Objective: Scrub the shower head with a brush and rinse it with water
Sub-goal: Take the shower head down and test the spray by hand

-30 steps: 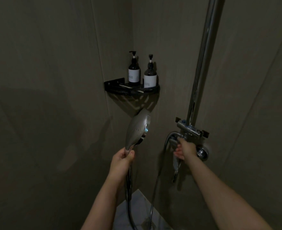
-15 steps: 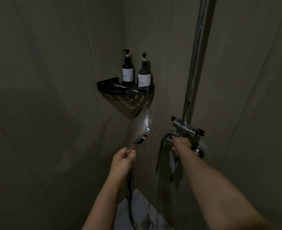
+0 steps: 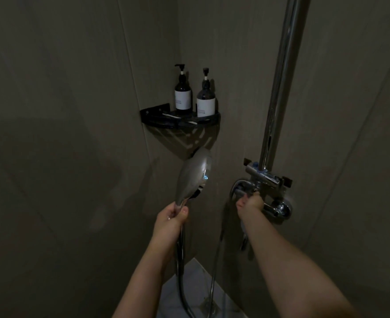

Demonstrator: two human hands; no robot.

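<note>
A chrome hand-held shower head (image 3: 192, 173) stands upright in the middle of the dim stall, its face turned right toward the wall. My left hand (image 3: 171, 216) grips its handle from below, and the hose (image 3: 181, 267) hangs down from it. My right hand (image 3: 250, 203) is closed on the tap lever of the chrome mixer valve (image 3: 267, 182) on the right wall. No brush is visible. I cannot make out a water stream in the dark.
A vertical chrome riser pipe (image 3: 281, 76) climbs from the valve. A black corner shelf (image 3: 180, 121) carries two dark pump bottles (image 3: 183, 92) (image 3: 206, 99). Grey walls close in on both sides; a pale floor with a drain (image 3: 208, 305) lies below.
My right hand has risen slightly on the tap lever. The shower head stays in my left hand, held much the same way. The view has shifted a little.
</note>
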